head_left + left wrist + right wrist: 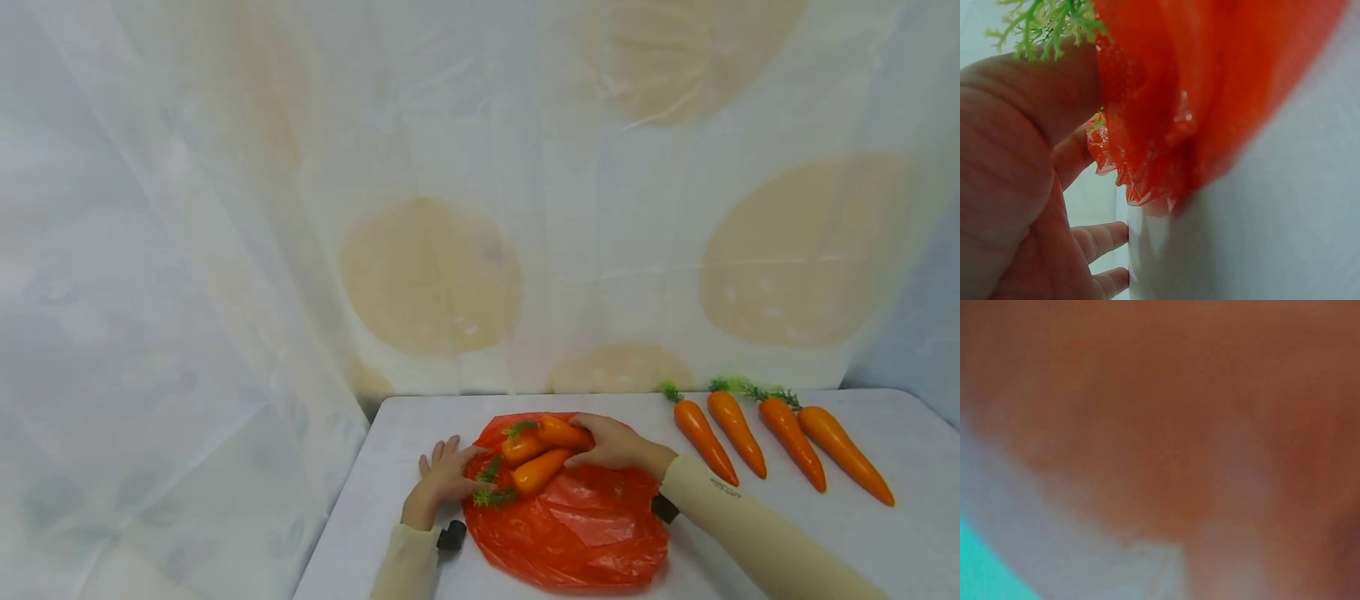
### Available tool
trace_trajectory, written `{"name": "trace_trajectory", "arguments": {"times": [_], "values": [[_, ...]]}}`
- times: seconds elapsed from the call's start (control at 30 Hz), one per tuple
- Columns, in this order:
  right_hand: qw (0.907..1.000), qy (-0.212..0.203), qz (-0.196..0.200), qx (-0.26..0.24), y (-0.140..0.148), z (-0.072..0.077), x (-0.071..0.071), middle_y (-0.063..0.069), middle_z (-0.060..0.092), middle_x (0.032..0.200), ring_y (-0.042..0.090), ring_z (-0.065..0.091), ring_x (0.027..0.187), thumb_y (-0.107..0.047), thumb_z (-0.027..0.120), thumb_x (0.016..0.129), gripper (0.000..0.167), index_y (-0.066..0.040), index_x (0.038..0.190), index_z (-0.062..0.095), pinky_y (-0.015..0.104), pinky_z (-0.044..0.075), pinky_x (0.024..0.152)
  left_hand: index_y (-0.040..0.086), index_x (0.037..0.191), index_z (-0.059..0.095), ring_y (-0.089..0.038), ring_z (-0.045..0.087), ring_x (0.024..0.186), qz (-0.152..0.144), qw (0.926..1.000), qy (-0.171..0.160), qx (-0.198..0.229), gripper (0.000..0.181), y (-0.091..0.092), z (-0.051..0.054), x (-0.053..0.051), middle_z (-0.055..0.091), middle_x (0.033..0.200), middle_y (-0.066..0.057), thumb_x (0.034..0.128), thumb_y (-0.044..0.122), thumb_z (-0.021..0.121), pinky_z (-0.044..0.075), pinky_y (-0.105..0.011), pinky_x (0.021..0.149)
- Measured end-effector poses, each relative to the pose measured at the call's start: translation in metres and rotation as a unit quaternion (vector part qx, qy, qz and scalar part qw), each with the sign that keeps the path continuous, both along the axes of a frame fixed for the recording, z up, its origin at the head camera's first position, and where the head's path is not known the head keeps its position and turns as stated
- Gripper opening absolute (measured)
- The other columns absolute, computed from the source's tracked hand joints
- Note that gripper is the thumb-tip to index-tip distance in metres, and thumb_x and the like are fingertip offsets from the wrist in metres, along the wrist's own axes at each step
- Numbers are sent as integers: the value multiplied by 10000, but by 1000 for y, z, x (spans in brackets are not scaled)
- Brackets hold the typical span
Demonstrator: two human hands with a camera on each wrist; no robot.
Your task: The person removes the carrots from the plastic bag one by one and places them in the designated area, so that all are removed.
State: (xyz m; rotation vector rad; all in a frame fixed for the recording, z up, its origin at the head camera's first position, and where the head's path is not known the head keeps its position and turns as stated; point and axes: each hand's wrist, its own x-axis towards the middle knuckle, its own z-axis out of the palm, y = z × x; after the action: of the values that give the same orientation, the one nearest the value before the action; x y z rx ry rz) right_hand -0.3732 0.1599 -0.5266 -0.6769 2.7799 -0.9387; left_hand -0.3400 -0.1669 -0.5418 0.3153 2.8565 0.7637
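Observation:
A red plastic bag (592,525) lies on the table, bulging and crinkled. Three orange carrots (542,470) with green tops pointing left show at its upper left part; how far they sit inside is unclear. My left hand (446,477) is at the bag's left edge, thumb and index finger on either side of the film (1147,125), other fingers spread towards the table. My right hand (615,444) grips the carrots from the right, by their narrower ends. The right wrist view is a close orange-brown blur.
Several more carrots (741,433) lie side by side on the right part of the white table (855,533), tops towards the back. A patterned curtain (585,233) hangs behind the table and along its left side. Dark wrist devices (452,536) sit under both forearms.

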Motion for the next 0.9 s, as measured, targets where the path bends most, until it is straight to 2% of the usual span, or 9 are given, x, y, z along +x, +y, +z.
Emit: {"name": "trace_trajectory", "arguments": {"times": [0.13, 0.27, 0.5, 0.73, 0.9], "values": [[9999, -66, -114, -8, -1, -1, 0, -76, 641, 1165, 148, 579, 1070, -507, 758, 820, 531, -210, 1233, 604, 490, 465, 1055, 316, 1332, 598, -477, 184, 1435, -12, 10000, 25, -66, 610, 0, 0, 0, 292, 1575, -199, 779, 494, 785, 54, -783, 1099], [9999, 36, -90, -29, -2, -2, 1, -92, 644, 1116, 128, 577, 1023, -527, 714, 854, 468, -219, 1195, 626, 473, 487, 1027, 315, 1335, 596, -475, 183, 1435, 1, 10000, 36, -59, 610, 1, 1, 0, 291, 1576, -201, 782, 484, 787, 52, -782, 1100], [9999, 88, -71, -39, -5, 0, 3, -85, 643, 1093, 123, 561, 975, -463, 795, 797, 415, -226, 1114, 671, 443, 508, 975, 302, 1335, 595, -477, 193, 1428, 6, 10000, 33, -51, 620, 1, 1, 2, 298, 1569, -206, 774, 476, 793, 54, -792, 1088], [9991, 350, 210, -78, -10, 3, 8, -82, 631, 1033, 108, 547, 924, -395, 824, 788, 374, -201, 1063, 662, 384, 519, 907, 302, 1328, 600, -481, 194, 1430, 29, 10000, 82, -33, 620, 2, 1, 3, 300, 1568, -211, 768, 483, 796, 55, -791, 1089], [9990, 212, 347, -201, -13, 4, 11, -70, 623, 1046, 107, 550, 924, -379, 817, 800, 379, -190, 1068, 627, 361, 524, 891, 312, 1326, 601, -475, 200, 1428, 13, 9999, 126, -54, 609, 2, 0, 2, 307, 1567, -205, 773, 479, 794, 59, -794, 1086]]}}
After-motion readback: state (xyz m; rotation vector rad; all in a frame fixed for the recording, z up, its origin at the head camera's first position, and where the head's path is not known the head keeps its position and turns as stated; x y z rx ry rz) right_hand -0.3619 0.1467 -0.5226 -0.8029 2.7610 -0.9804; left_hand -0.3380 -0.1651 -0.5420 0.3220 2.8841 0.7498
